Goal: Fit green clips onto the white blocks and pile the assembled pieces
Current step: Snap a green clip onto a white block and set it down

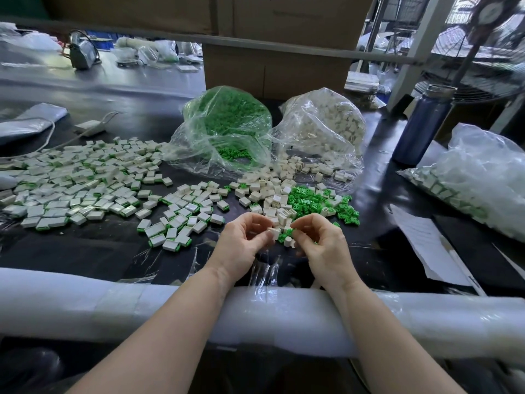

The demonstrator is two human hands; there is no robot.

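Note:
My left hand [244,242] pinches a white block [274,232] just above the dark table. Close beside it, my right hand [318,240] pinches a green clip [286,234], and a second white block [289,242] shows below its fingers. The clip and the block nearly touch. Behind my hands lie loose white blocks [272,194] and loose green clips [315,201]. A wide spread of assembled white-and-green pieces [85,183] covers the table's left half.
An open clear bag of green clips [227,126] and a bag of white blocks [324,126] stand behind the loose parts. A blue bottle [423,126], a bag of finished pieces [477,180] and a paper sheet [426,243] lie right. A foam-padded rail [85,297] runs along the near edge.

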